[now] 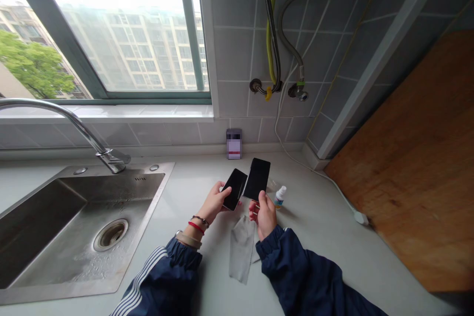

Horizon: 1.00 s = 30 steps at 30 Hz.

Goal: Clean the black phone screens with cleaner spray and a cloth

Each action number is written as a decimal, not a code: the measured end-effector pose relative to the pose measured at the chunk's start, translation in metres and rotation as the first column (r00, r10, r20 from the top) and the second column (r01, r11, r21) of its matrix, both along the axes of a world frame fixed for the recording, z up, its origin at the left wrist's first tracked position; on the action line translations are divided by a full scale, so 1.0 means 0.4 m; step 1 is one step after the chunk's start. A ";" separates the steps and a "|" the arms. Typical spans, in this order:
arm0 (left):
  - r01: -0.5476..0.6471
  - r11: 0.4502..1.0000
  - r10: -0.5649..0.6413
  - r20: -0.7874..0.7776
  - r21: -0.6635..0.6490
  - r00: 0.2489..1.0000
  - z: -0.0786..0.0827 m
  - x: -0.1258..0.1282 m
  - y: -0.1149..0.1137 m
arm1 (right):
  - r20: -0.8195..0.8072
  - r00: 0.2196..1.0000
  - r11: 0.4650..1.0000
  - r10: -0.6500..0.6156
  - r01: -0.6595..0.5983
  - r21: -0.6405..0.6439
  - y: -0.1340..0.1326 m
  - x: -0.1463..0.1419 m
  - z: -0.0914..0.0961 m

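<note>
My left hand (216, 198) grips a black smartphone (234, 188), its thumb lying on the dark screen. Wrapped round the lower end of a second black smartphone (256, 177) is my right hand (265, 215), thumb in front. The two phones lean towards each other, their near edges close together; I cannot tell whether they touch. Beneath the hands a grey cloth (241, 252) lies on the counter. Just right of the right-hand phone stands a small white-capped spray bottle (280, 196), with something clear and crumpled beside it.
A steel sink (146, 229) with a faucet (111, 158) is on the left, below a window. Against the tiled wall another phone (234, 144) stands propped. A white cable (314, 170) runs down to a plug (361, 218) near a wooden board (418, 158) at right.
</note>
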<state>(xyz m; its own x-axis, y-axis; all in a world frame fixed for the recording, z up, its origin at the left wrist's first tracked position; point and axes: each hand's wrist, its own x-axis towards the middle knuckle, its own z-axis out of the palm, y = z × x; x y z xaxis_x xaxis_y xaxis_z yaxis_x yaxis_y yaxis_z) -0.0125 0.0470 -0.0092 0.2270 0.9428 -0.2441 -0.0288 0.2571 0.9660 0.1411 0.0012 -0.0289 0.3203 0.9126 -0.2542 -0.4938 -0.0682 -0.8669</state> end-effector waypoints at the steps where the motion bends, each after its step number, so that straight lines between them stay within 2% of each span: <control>1: -0.013 1.000 0.013 0.052 -0.002 0.999 0.005 -0.010 -0.013 | -0.007 1.000 1.000 0.017 -0.017 -0.012 0.003 0.002 -0.003; 2: -0.022 1.000 0.023 0.125 -0.007 0.992 0.008 -0.018 -0.024 | -0.014 0.999 0.999 0.036 -0.036 -0.026 0.006 0.004 -0.005; 4: -0.046 0.997 0.067 0.361 -0.066 0.930 0.010 -0.029 -0.042 | -0.027 0.997 0.995 0.075 -0.076 -0.057 0.013 0.009 -0.011; 7: -0.036 0.994 0.083 0.517 -0.100 0.852 0.002 -0.032 -0.052 | -0.040 0.992 0.987 0.116 -0.120 -0.103 0.021 0.016 -0.017; 11: -0.058 0.994 0.103 0.562 -0.097 0.821 -0.009 -0.031 -0.046 | -0.052 0.988 0.977 0.147 -0.153 -0.151 0.022 0.020 -0.013; 18: -0.015 0.997 0.059 0.615 -0.076 0.787 -0.007 -0.033 -0.047 | -0.088 0.981 0.957 0.175 -0.190 -0.217 0.005 0.007 0.006; 23: 0.043 0.982 0.091 0.658 -0.185 0.747 -0.004 -0.030 -0.042 | -0.099 0.975 0.945 0.199 -0.218 -0.244 -0.005 0.003 0.019; 25: 0.043 0.981 0.095 0.669 -0.187 0.737 -0.006 -0.031 -0.038 | -0.094 0.972 0.940 0.217 -0.234 -0.249 -0.009 0.006 0.024; 30: 0.016 0.988 0.087 0.652 -0.151 0.754 -0.007 -0.032 -0.039 | -0.058 0.964 0.931 0.260 -0.266 -0.251 -0.022 0.015 0.035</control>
